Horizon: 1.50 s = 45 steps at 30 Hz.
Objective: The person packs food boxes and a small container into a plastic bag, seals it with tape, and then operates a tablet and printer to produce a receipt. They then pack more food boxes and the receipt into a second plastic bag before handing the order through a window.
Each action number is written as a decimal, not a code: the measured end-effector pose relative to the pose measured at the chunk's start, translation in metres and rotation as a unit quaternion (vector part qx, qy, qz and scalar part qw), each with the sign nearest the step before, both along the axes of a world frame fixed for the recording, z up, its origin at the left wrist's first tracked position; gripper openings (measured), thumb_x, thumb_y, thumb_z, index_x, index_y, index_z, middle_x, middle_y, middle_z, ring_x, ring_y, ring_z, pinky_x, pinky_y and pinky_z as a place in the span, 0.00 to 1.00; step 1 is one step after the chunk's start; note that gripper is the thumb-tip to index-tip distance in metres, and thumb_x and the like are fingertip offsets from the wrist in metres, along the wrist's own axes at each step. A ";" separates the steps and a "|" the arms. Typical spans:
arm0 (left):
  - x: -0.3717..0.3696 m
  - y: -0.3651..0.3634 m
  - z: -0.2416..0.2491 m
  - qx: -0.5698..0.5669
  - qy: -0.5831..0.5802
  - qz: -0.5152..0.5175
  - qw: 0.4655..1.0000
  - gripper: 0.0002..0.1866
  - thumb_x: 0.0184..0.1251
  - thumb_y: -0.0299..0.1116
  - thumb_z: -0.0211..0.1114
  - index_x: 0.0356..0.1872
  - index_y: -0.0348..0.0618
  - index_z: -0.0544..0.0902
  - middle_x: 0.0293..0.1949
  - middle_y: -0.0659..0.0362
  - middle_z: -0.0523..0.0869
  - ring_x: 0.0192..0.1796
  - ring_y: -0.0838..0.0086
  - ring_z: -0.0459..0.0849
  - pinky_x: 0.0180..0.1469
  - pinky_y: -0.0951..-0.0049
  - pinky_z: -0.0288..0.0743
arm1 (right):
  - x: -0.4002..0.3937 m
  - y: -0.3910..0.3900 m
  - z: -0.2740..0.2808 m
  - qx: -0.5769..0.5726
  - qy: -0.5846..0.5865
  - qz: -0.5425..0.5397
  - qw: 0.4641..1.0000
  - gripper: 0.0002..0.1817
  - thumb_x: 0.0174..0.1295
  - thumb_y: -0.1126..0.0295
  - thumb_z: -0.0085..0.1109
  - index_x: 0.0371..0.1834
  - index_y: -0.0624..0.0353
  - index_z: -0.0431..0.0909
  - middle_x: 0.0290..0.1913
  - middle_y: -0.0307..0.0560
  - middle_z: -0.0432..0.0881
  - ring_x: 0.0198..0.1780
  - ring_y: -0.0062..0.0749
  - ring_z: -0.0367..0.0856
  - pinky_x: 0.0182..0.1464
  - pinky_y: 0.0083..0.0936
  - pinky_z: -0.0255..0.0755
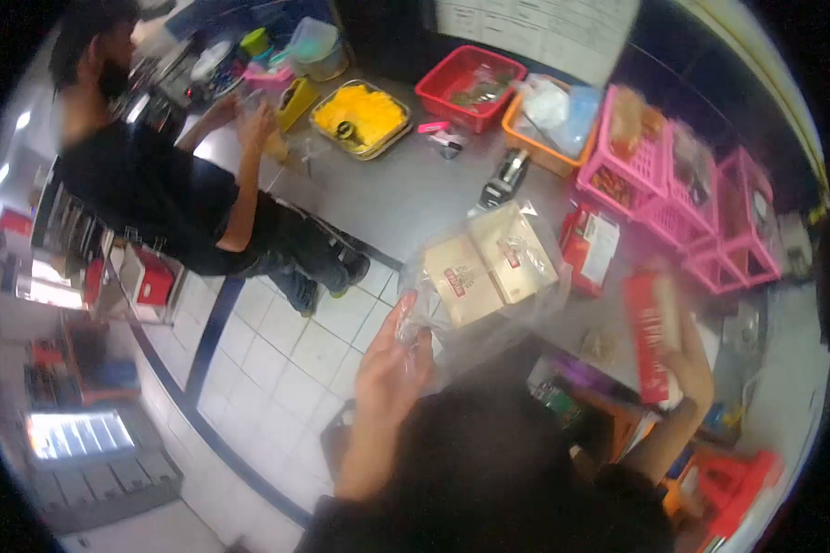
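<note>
Over the grey counter (406, 198) my left hand (392, 355) is pinching the corner of a clear bag (489, 267), fingers closed on the plastic, and the bag has a couple of beige packs in it with red labels. It hangs just above the counter edge, bit blurry tbh. My right hand (687, 355) is wrapped around a red box (646, 336), held upright off to the right, near the pink baskets (673, 184). Past the bag there's a red packet (588, 244) lying flat and a tape gun (504, 177) further back. Along the far side I see a yellow tray (360, 115), a red basket (470, 88) and an orange one (549, 124). Another person (166, 194) in black is busy at the left end of the counter.
</note>
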<state>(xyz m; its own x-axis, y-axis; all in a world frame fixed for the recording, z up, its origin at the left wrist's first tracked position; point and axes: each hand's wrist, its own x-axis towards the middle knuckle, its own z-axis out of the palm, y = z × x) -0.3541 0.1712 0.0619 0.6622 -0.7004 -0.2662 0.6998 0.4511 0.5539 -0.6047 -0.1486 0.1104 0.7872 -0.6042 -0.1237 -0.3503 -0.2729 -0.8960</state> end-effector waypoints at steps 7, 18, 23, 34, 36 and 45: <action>-0.015 0.007 0.007 -0.062 -0.085 -0.014 0.994 0.43 0.60 0.36 0.65 0.74 0.39 0.52 0.49 0.47 0.77 0.26 0.74 0.75 0.22 0.81 0.65 | 0.193 0.144 -0.034 -0.262 0.240 0.196 0.914 0.48 0.53 0.36 0.59 0.74 0.47 0.57 0.60 0.69 0.73 0.60 0.62 0.73 0.63 0.52 0.63; -0.013 0.017 0.001 -0.082 -0.097 -0.004 0.992 0.45 0.59 0.32 0.65 0.75 0.38 0.49 0.56 0.41 0.76 0.24 0.73 0.76 0.19 0.83 0.68 | 0.198 0.096 -0.145 -0.518 0.163 -0.075 0.836 0.24 0.58 0.63 0.58 0.60 0.47 0.74 0.58 0.56 0.72 0.59 0.51 0.71 0.63 0.58 0.58; 0.006 0.006 0.006 -0.103 -0.123 -0.025 0.987 0.44 0.59 0.31 0.64 0.75 0.38 0.50 0.57 0.41 0.75 0.28 0.72 0.78 0.25 0.81 0.74 | 0.182 -0.005 -0.071 -0.597 0.006 -0.119 0.794 0.23 0.57 0.74 0.55 0.59 0.50 0.72 0.49 0.51 0.76 0.49 0.42 0.76 0.53 0.42 0.70; 0.065 -0.047 0.018 -0.040 -0.192 0.084 0.977 0.32 0.61 0.31 0.61 0.68 0.39 0.65 0.66 0.47 0.67 0.47 0.63 0.81 0.47 0.66 0.78 | 0.170 -0.059 -0.010 0.108 -0.109 0.006 0.988 0.23 0.59 0.73 0.57 0.60 0.59 0.72 0.37 0.41 0.81 0.38 0.19 0.78 0.40 0.24 0.75; 0.086 -0.065 0.022 0.097 -0.224 0.120 0.962 0.27 0.64 0.29 0.59 0.65 0.39 0.68 0.65 0.49 0.67 0.48 0.63 0.81 0.50 0.66 0.77 | 0.180 -0.054 -0.003 0.270 -0.216 0.013 0.938 0.22 0.60 0.73 0.56 0.60 0.58 0.73 0.37 0.39 0.81 0.40 0.19 0.79 0.43 0.24 0.75; 0.069 -0.083 0.042 0.262 -0.374 0.058 0.888 0.22 0.61 0.24 0.59 0.58 0.36 0.73 0.55 0.51 0.77 0.43 0.68 0.83 0.43 0.71 0.79 | 0.277 -0.178 -0.047 -0.152 -0.065 0.029 0.986 0.15 0.63 0.58 0.60 0.37 0.61 0.83 0.23 0.40 0.80 0.22 0.26 0.76 0.25 0.27 0.68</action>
<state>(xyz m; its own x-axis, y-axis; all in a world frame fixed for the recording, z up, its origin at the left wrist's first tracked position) -0.2852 0.0885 0.1042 0.8512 -0.5248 0.0093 0.0132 0.0391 0.9991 -0.3273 -0.3265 0.0629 0.8191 -0.5509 0.1598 -0.2139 -0.5518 -0.8061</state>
